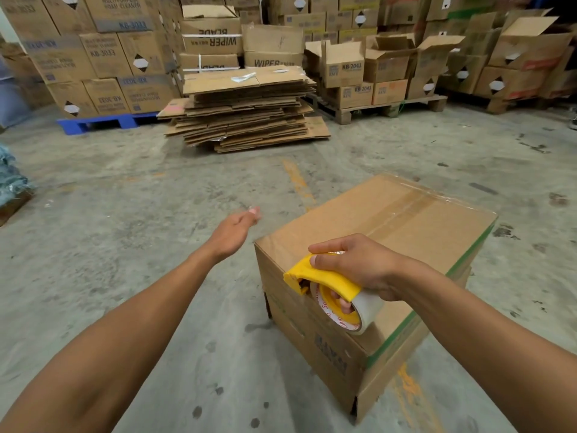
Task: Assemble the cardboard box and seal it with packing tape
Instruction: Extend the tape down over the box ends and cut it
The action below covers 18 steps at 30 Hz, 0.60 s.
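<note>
Both forearms reach in from the bottom edge. Right hand (359,267) grips the yellow tape dispenser (324,281) at the near top edge of the cardboard box (406,220), which sits closed on the concrete floor (125,214). Left hand (234,232) hangs open and empty, apart from the box. Judging by this, press the blade down and tear cleanly, then smooth the tape end. Clear tape along the seam is hard to trace; the box's far sides are hidden.
</note>
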Each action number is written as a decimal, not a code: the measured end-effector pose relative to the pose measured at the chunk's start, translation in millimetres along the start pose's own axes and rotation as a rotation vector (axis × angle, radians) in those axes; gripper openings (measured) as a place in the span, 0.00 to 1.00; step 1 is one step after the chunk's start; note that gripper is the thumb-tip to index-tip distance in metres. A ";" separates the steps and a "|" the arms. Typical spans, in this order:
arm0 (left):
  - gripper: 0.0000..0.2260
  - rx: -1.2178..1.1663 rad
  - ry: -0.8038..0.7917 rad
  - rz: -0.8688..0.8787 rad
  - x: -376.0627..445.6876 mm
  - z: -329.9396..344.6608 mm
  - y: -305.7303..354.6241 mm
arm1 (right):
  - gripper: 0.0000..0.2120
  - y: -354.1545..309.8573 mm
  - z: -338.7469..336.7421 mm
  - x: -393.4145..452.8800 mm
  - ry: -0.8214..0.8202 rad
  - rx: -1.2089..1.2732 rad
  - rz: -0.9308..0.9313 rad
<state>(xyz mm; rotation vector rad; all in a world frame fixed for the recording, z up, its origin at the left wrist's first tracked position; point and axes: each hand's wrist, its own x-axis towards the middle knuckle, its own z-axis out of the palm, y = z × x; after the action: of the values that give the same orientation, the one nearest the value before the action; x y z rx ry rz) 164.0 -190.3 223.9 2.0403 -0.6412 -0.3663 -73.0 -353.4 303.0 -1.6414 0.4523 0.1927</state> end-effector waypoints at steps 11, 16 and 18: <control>0.23 0.640 -0.307 0.418 -14.4 45.5 12.7 | 0.18 -2.2 3.1 0.0 0.031 -0.043 -0.003; 0.24 0.836 -0.392 0.438 -6.0 49.7 11.3 | 0.12 -4.4 3.6 -5.2 0.035 -0.047 -0.036; 0.24 0.867 -0.398 0.434 -2.7 47.4 11.5 | 0.17 -2.5 2.2 -8.2 0.048 -0.060 -0.031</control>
<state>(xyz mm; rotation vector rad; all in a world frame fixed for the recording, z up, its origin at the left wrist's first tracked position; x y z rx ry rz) 135.0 -226.8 209.2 2.5430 -1.6800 -0.2519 -79.1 -349.6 308.2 -1.7132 0.4607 0.1452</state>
